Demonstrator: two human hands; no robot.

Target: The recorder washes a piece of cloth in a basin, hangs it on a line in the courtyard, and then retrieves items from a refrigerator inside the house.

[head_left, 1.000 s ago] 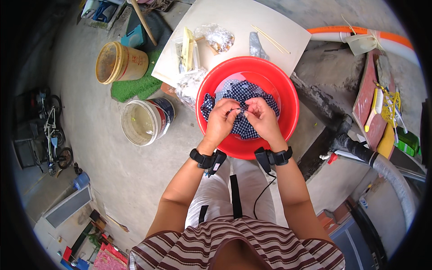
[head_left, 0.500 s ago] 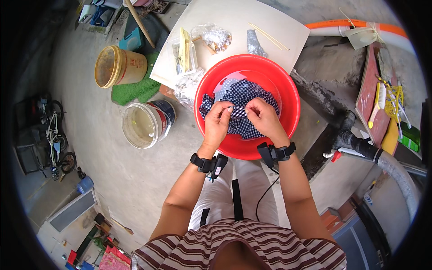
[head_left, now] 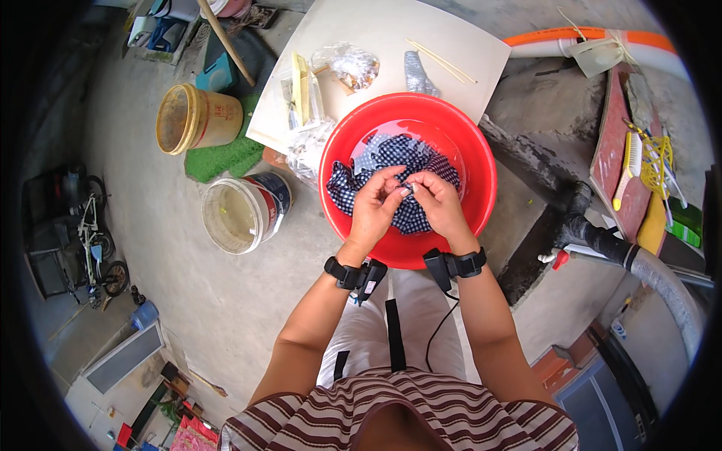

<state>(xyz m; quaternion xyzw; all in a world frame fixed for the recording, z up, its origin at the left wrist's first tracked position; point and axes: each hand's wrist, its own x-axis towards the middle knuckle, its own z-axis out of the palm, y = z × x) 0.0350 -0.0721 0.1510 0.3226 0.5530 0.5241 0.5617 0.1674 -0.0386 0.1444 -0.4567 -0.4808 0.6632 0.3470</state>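
A red plastic basin [head_left: 483, 161] in front of me holds some water and a wet navy-and-white checked cloth [head_left: 410, 150]. My left hand [head_left: 374, 208] and my right hand [head_left: 441, 207] are over the middle of the cloth, fingertips almost meeting. Both are closed in a pinch on a small bit of the cloth, though the fingers hide most of that spot. The cloth's left part bunches up against the basin's inner wall, and its near part lies below my hands. Each wrist wears a black strap with a small box.
Behind the basin a pale board [head_left: 444, 34] carries a clear plastic bag [head_left: 347, 66], thin sticks [head_left: 442, 60] and a grey wrapped piece [head_left: 420, 74]. Leftward stand a white bucket [head_left: 233, 214] and a yellowish bucket [head_left: 188, 119]. A brush [head_left: 629, 169] and a grey pipe [head_left: 665, 289] are at right.
My hands have come closer together, the left moving right and turning, so the fingertips now nearly touch. The whole view has shifted slightly.
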